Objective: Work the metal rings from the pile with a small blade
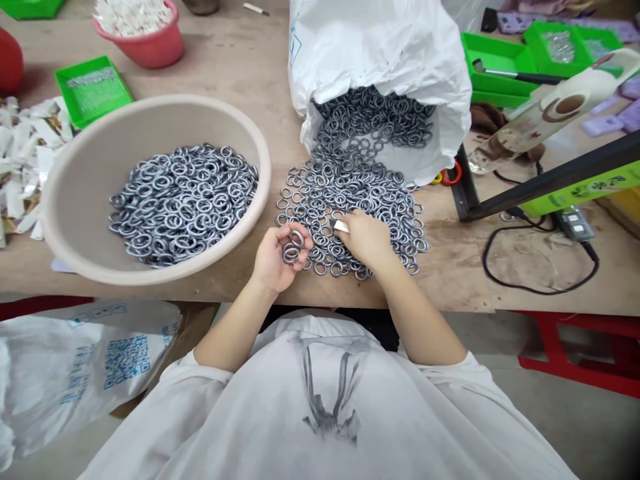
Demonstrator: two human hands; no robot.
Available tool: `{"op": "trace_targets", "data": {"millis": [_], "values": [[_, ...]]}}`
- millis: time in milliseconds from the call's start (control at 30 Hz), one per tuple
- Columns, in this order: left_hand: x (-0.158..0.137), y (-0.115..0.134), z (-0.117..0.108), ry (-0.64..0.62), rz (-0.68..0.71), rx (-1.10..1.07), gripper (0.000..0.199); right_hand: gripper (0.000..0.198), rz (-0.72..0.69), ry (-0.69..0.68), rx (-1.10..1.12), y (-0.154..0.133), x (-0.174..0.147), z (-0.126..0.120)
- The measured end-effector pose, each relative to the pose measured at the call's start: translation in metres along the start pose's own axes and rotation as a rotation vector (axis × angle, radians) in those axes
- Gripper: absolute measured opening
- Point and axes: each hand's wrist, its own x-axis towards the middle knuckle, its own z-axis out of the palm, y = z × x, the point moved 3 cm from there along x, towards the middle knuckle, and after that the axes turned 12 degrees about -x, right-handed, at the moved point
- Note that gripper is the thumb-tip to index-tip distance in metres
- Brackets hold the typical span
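My left hand (280, 257), palm up with curled fingers, holds a few dark grey metal rings (291, 252) at the near edge of a loose ring pile (360, 193). Just to its right, my right hand (367, 239) reaches over the pile, knuckles up. Its fingers are closed on a small tool (341, 227) with a pale body and a dark tip; its exact kind is unclear. The pile spreads out from the mouth of a white sack (370, 50) lying on its side, with more rings inside. Left of my hands, a large beige basin (85, 193) holds many similar rings.
White pieces (25, 160) lie left of the basin. Behind it are a green tray (93, 90) and a pink bowl (160, 43). At right stand a black metal frame (545, 183), a clear bottle (540, 123), green bins (495, 57) and a looped black cable (540, 290).
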Motion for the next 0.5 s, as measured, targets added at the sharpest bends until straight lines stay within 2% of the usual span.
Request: {"op": "trace_targets", "data": {"millis": [200, 333, 433, 500], "values": [[0.001, -0.009, 0.007, -0.006, 0.008, 0.062, 0.039, 0.032, 0.047, 0.024, -0.037, -0.004, 0.000, 0.006], [0.001, -0.013, 0.006, 0.018, 0.036, 0.129, 0.041, 0.032, 0.057, 0.017, -0.019, -0.006, 0.005, 0.009], [0.003, -0.015, 0.004, 0.025, 0.059, 0.166, 0.041, 0.027, 0.055, 0.027, 0.042, -0.004, 0.007, 0.007], [0.004, -0.017, 0.003, 0.052, 0.090, 0.212, 0.042, 0.024, 0.054, 0.062, 0.162, -0.001, 0.002, 0.002]]}}
